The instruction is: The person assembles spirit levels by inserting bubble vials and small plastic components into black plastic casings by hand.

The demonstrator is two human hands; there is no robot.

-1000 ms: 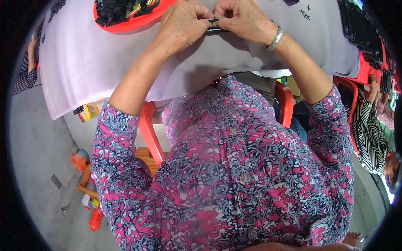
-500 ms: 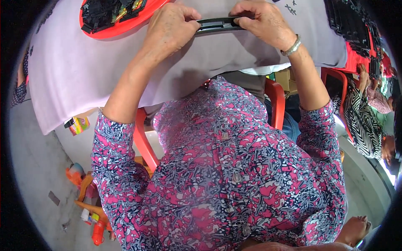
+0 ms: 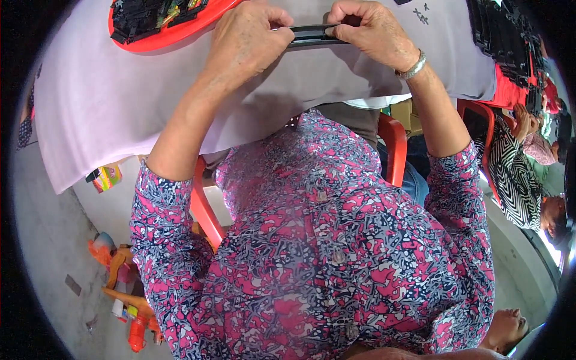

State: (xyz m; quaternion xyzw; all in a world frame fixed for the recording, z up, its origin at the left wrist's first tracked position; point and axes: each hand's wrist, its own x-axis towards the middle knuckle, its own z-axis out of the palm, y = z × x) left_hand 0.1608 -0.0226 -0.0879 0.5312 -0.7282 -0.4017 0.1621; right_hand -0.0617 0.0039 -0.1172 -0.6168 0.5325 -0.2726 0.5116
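Our left hand [image 3: 249,39] and right hand [image 3: 379,36] pinch a black strip [image 3: 312,42] between them over the table [image 3: 150,90], where uneven pressure could bend it or let it slip.

This looks like an informal workroom for assembling small parts by hand, with homely furniture rather than factory fittings. A pale cloth [image 3: 96,114] covers the tabletop, and at its far side the left hand [image 3: 247,49] and right hand [image 3: 382,35] hold a black strip [image 3: 311,42]. Far left, a red tray [image 3: 175,40] is filled with black pieces [image 3: 141,21]; far right lies a large heap of similar dark parts [image 3: 503,42], with red fabric [image 3: 504,89] beside it. Red chairs [image 3: 206,210] serve as seats, and a person in striped clothing [image 3: 516,183] is at the right. Wooden furniture [image 3: 114,269] and an orange object [image 3: 137,333] stand out at the left, above a grey floor [image 3: 45,240].
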